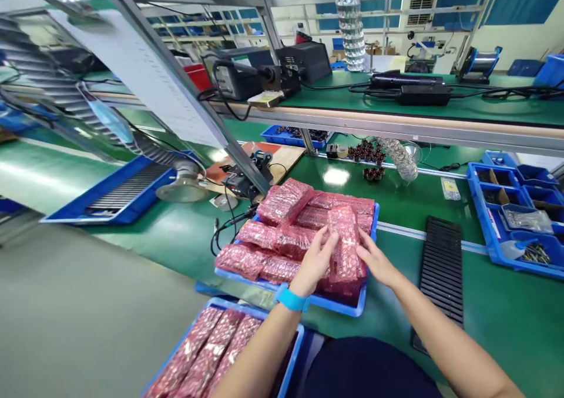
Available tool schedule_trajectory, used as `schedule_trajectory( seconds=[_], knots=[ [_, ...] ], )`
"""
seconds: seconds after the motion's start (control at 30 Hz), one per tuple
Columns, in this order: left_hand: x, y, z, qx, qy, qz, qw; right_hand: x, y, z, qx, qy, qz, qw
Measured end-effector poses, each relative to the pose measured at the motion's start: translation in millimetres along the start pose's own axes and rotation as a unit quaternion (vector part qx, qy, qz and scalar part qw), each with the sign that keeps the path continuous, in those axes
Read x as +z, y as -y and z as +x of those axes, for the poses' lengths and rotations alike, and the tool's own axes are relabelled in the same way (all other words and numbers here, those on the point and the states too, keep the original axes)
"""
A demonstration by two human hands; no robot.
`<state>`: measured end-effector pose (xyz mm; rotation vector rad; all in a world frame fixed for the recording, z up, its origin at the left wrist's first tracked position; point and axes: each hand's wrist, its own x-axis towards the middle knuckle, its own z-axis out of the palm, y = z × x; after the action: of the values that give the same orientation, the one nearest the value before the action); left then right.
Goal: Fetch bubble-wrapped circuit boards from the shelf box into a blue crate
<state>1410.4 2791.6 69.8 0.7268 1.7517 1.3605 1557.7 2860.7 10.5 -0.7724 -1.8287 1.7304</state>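
Observation:
A pink bubble-wrapped package [344, 254] lies lengthwise on top of other packages of the same kind at the right of a blue tray [339, 308]. My left hand [316, 260], with a blue band on the wrist, grips its left side, thumb on the upper face. On the opposite side, the fingers of my right hand [375, 261] press against the package's edge. Several more wrapped bundles [282, 201] are piled in the tray to the left and behind. What the wrap encloses cannot be made out.
Below the bench edge, a second blue tray [288, 365] holds more pink bundles. A black slotted rack [442, 268] lies to the right, beside a blue parts bin [489, 227]. Cables [224, 233] and a fume hose [180, 177] stand at left; a shelf [388, 124] crosses ahead.

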Motion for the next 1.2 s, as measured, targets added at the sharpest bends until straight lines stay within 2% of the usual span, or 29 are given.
schedule_trajectory(
  seconds=[0.1, 0.2, 0.27, 0.33, 0.43, 0.53, 0.6, 0.67, 0.83, 0.97, 1.0, 1.03, 1.13, 1.2],
  knots=[
    [-9.0, 20, 21, 0.009, 0.015, 0.112, 0.994, -8, -6, 10, 0.054, -0.004, -0.101, 0.993],
    [-15.0, 26, 37, 0.060, 0.026, 0.146, 0.987, -18, -3, 26, -0.003, -0.041, -0.155, 0.987],
    [-17.3, 19, 49, 0.143, 0.021, 0.182, 0.973, -23, 0, 41, -0.040, -0.050, -0.119, 0.991],
    [-17.4, 5, 62, 0.235, 0.028, 0.210, 0.949, -23, 2, 58, -0.035, -0.043, -0.053, 0.997],
    [-13.9, -13, 81, 0.306, 0.100, 0.235, 0.917, -18, 1, 80, -0.032, -0.051, 0.011, 0.998],
    [-12.4, -18, 87, 0.306, 0.141, 0.252, 0.907, -8, -3, 92, -0.053, -0.075, 0.019, 0.996],
    [-16.0, -15, 86, 0.304, 0.121, 0.264, 0.907, -1, -8, 97, -0.056, -0.096, 0.019, 0.994],
    [-23.1, -11, 86, 0.316, 0.120, 0.298, 0.893, 6, -12, 100, -0.057, -0.111, 0.017, 0.992],
    [-41.1, -14, 100, 0.343, 0.150, 0.388, 0.842, 15, -16, 108, -0.074, -0.109, 0.003, 0.991],
    [-52.7, -24, 106, 0.374, 0.191, 0.485, 0.768, 21, -16, 114, -0.092, -0.102, -0.026, 0.990],
    [-56.4, -25, 105, 0.383, 0.194, 0.493, 0.757, 22, -17, 115, -0.095, -0.103, -0.034, 0.990],
    [-60.5, -25, 103, 0.391, 0.193, 0.487, 0.757, 23, -17, 116, -0.098, -0.104, -0.043, 0.989],
    [-72.1, -23, 93, 0.413, 0.210, 0.419, 0.781, 24, -16, 118, -0.106, -0.107, -0.069, 0.986],
    [-75.7, -25, 86, 0.413, 0.230, 0.406, 0.782, 26, -14, 119, -0.111, -0.102, -0.092, 0.984]
  ],
)
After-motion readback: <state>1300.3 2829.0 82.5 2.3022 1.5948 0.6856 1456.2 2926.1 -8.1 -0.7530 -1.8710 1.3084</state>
